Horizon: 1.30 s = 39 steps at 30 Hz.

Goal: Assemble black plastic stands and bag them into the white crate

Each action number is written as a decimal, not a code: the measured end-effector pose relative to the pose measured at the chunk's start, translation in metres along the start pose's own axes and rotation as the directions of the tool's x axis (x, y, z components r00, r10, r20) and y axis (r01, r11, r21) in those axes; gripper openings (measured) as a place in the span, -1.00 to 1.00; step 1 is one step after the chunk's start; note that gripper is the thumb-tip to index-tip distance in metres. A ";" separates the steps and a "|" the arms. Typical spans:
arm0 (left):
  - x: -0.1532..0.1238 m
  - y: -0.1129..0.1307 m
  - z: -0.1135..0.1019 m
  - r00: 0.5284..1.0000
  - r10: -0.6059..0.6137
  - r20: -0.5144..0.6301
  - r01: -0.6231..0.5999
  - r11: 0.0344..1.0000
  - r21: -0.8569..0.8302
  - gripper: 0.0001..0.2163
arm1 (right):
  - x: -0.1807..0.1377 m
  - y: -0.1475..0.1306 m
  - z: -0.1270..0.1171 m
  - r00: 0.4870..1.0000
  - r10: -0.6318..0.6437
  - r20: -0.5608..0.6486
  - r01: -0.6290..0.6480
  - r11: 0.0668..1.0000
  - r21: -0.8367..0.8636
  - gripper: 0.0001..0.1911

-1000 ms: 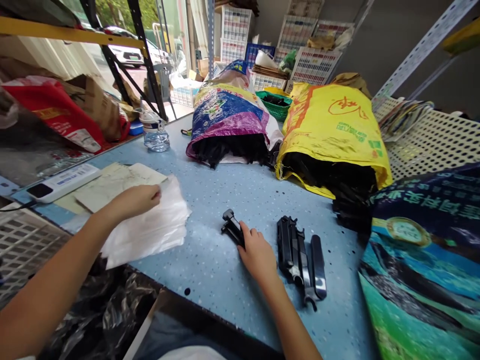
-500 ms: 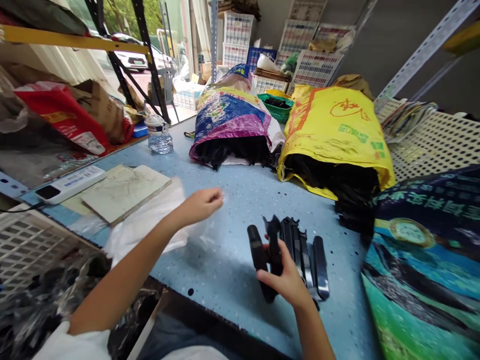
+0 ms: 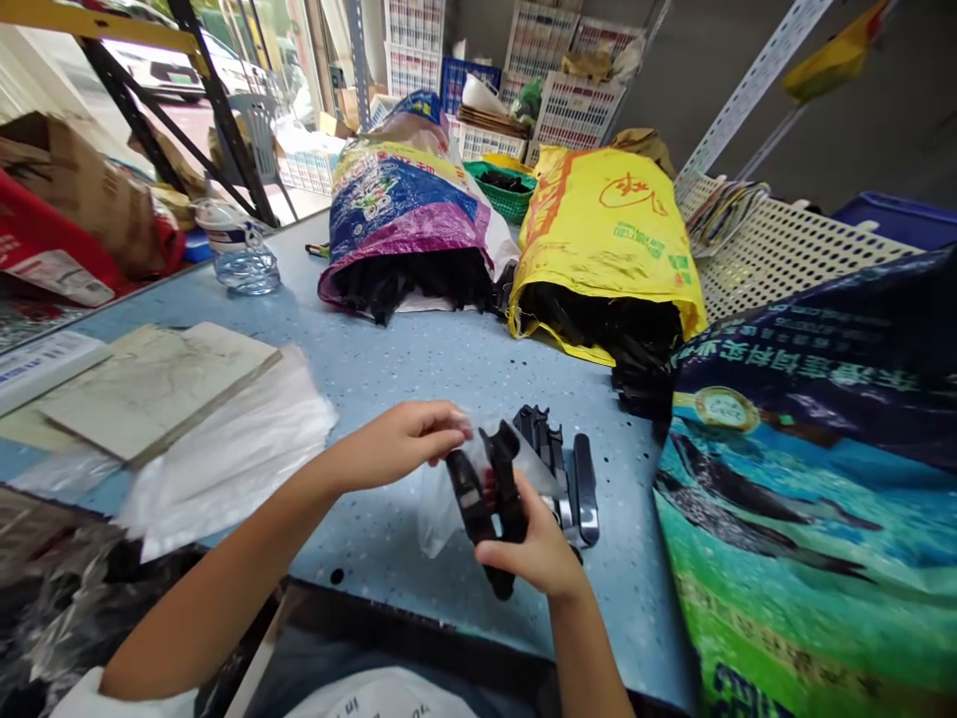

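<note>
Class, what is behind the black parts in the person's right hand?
Behind the held black parts, a clear plastic bag shows on both sides, with other black parts beyond on the blue table. The right hand and held black parts hide the rest.

The left forearm (image 3: 261,548) is slanting over the near edge of the worktop (image 3: 374,543), pointing right from a bent elbow (image 3: 127,673). The left grip (image 3: 423,439) is hovering above the surface, thumb (image 3: 450,441) and fingers (image 3: 441,414) pinching. The right forearm (image 3: 590,643) is crossing nearer that edge's right end, tilting leftward; the right grip (image 3: 542,553) is clasping firmly, its thumb stretching left, its fingertips curling around opposite.
</note>
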<state>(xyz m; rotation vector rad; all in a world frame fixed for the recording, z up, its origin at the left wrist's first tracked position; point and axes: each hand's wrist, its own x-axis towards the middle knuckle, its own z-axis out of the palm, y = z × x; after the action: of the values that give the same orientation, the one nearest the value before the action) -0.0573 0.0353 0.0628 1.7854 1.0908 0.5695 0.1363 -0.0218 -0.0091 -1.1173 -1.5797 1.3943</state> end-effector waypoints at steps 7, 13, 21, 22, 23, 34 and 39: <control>-0.013 0.000 -0.019 0.987 -0.140 -0.078 0.132 0.986 -0.098 -0.77 | 0.004 0.001 -0.008 0.882 -0.100 -0.461 -0.141 0.877 -0.460 -0.48; -0.002 -0.004 -0.008 0.985 -0.107 -0.132 0.109 0.994 0.004 -0.73 | -0.024 -0.026 -0.026 0.987 -0.075 -0.143 0.006 0.902 -0.432 -0.40; -0.018 0.026 0.000 0.965 0.261 0.000 -0.233 0.862 0.450 -0.78 | -0.001 -0.078 -0.055 0.901 0.318 0.295 -0.075 0.784 -0.616 -0.38; -0.020 0.029 0.002 0.949 0.313 0.037 -0.285 0.801 0.527 -0.79 | 0.002 -0.077 -0.057 0.904 0.326 0.276 -0.103 0.793 -0.600 -0.41; -0.023 0.032 0.003 0.931 0.355 0.082 -0.331 0.732 0.595 -0.79 | 0.005 -0.075 -0.058 0.915 0.315 0.253 -0.128 0.820 -0.558 -0.44; -0.039 0.024 0.024 0.888 0.426 0.173 -0.436 0.658 0.615 -0.83 | 0.014 -0.045 -0.035 0.995 0.078 -0.055 -0.044 0.889 0.457 -0.51; -0.043 0.009 0.038 0.928 0.323 0.186 -0.359 0.910 0.206 -0.78 | 0.020 -0.043 -0.011 0.978 -0.015 -0.208 0.122 0.849 0.513 -0.51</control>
<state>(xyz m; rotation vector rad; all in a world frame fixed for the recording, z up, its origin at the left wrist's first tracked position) -0.0463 -0.0213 0.0570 2.2154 0.7704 0.5184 0.1341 -0.0004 0.0349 -0.8214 -0.9942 1.4925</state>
